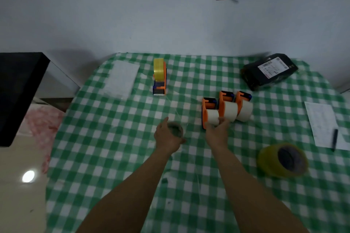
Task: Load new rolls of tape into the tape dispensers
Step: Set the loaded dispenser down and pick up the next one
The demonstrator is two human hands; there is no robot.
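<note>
Forearms reach in from the near edge over the green checked tablecloth [113, 157], and just to their right lies the fresh yellow tape roll [282, 159], tipped on its side with its dark core hole facing the camera. It looks full and thick, so it is likely solid and a little weighty, stiff through the core but glossy and slick round the outside. Fingers hooked through the hole or spanning the flat faces should hold it best. The left hand [168, 137] curls round a greyish cardboard core [175, 128], apparently spent. The right hand [217, 131] grips the nearest dispenser [209, 114] at its white roll, with two more orange dispensers [227, 98] just beside it on the right. A fourth dispenser [160, 78], carrying yellow tape, stands far left, well apart
</note>
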